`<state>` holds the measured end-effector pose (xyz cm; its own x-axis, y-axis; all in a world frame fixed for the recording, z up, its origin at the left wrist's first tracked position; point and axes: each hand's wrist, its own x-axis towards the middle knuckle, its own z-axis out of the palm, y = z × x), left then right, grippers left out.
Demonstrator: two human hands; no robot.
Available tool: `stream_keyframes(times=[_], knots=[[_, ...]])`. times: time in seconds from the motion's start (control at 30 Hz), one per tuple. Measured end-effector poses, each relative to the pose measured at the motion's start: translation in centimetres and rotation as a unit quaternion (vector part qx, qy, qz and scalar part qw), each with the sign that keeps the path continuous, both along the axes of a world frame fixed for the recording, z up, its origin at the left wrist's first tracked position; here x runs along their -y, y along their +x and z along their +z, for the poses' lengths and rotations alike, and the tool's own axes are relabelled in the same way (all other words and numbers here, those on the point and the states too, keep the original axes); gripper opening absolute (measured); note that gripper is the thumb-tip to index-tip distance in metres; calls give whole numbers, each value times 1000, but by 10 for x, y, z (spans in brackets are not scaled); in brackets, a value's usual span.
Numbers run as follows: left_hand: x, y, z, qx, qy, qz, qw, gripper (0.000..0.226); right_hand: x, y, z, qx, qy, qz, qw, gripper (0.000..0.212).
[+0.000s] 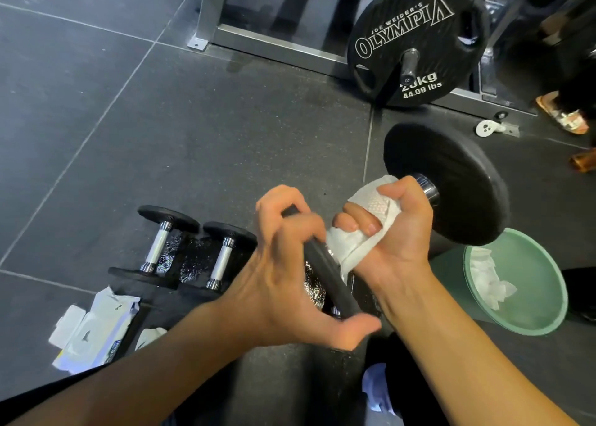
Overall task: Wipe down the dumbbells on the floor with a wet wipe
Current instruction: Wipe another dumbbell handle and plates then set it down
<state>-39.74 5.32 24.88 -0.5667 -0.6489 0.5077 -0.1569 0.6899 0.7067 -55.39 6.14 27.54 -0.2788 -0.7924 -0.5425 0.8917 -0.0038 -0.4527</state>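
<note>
White wet wipe (351,248) is folded inside the grip of the right hand (396,229), whose fingers curl round it and press it on the handle of the dumbbell (451,180). The handle itself is hidden under the wipe; only the chrome collar shows beside the thumb. The left hand (283,270) has its fingers hooked over the edge of the near black head, with the thumb spread under it. So both grips are closed, one on the wipe and one on the weight, and the dumbbell is lifted off the floor (193,135), tilted with the far head higher.

I judge that the step in hand is the wiping of the handle. The next move probably calls for turning the dumbbell with the left hand while the right slides the wipe along, and then passing to the heads.

To the left, two smaller dumbbells (158,245) lie side by side on the floor, with wet shine between them. Near them lies an open pack of wipes (96,329). On the right stands a green bin (548,283) with crumpled used wipes (487,280) inside.
</note>
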Motion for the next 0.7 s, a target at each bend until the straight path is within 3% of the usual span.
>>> stream_keyframes(times=[0.1,0.17,0.33,0.43,0.53,0.6,0.67,0.7], knots=[[8,-2,-7,14,-191,-1,982,80,4,-5,-5,17,47,-30,998,40],[17,1,-11,11,-201,-9,980,80,5,-7,-3,20,71,-25,997,27],[17,0,-8,-8,18,-3,1000,86,6,-14,9,-9,55,-46,997,30],[17,0,-4,-48,219,-11,975,77,3,-20,15,1,11,-20,1000,36],[21,-1,1,-134,433,-67,889,65,-2,-23,16,20,-42,0,999,31],[20,-3,3,-231,588,-95,769,70,-6,-25,15,30,-77,16,996,27],[20,-5,5,-267,705,-116,646,76,-8,-24,16,28,-100,44,994,26],[19,-5,6,-264,745,-109,603,75,-9,-23,18,26,-113,58,992,26]])
